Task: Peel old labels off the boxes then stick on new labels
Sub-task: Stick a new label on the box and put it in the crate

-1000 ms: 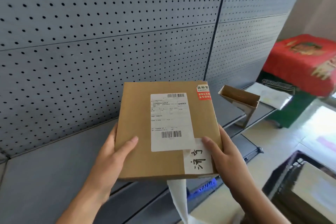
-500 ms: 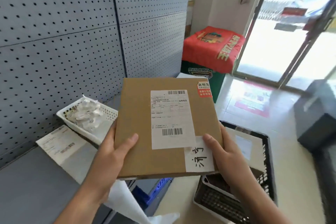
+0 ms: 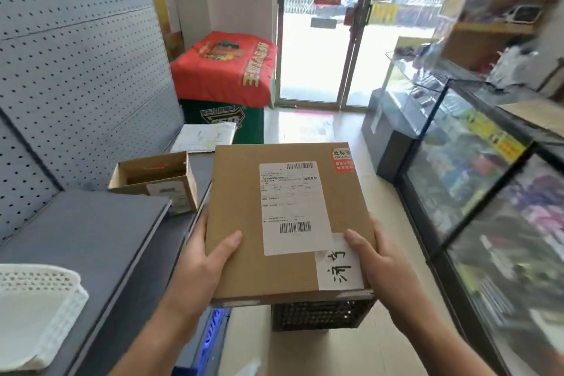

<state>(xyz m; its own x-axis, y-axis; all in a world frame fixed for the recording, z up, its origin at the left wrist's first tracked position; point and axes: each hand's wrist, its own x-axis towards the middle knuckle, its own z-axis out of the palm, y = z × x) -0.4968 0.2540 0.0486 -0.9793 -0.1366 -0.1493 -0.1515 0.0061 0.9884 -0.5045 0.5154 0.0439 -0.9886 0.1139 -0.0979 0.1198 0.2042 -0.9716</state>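
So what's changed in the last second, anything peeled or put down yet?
The person turned right, away from the pegboard wall toward the glass door, carrying the box along; it now hangs above a black crate. Nothing let go: left hand and right hand grip the same near corners, and the white label is still stuck on.

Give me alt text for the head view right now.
Left hand and right hand hold a cardboard box by its near sides, above a black crate. On top: a white shipping label, a handwritten label and a red sticker.
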